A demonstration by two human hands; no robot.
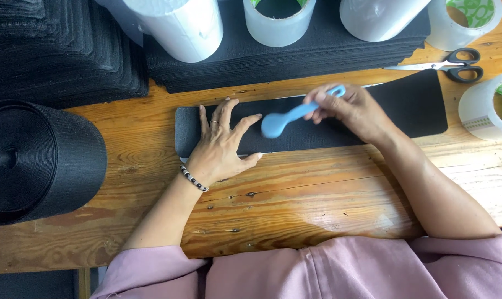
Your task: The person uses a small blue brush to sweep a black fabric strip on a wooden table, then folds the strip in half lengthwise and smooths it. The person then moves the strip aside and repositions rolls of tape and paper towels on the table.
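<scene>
Left hand [220, 147] lies flat, fingers spread, pressing the left end of a long black rough-surfaced strip [417, 105] lying across the wooden plank worktop [317, 194]. Right hand [353, 108] has its fingers closed around the handle of a light-blue plastic spoon-shaped tool [287, 117], rounded end on the strip just beside the left fingertips. Black-handled scissors [455, 65] lie beyond.

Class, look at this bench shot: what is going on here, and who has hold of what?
A person in a pink top works at a wooden table. The left hand lies flat, fingers spread, on the near end of a long black strip. The right hand holds a light blue spoon-shaped tool with its rounded end down on the strip. Around them sit a big black roll, stacks of black sheets, clear tape rolls and scissors.
</scene>
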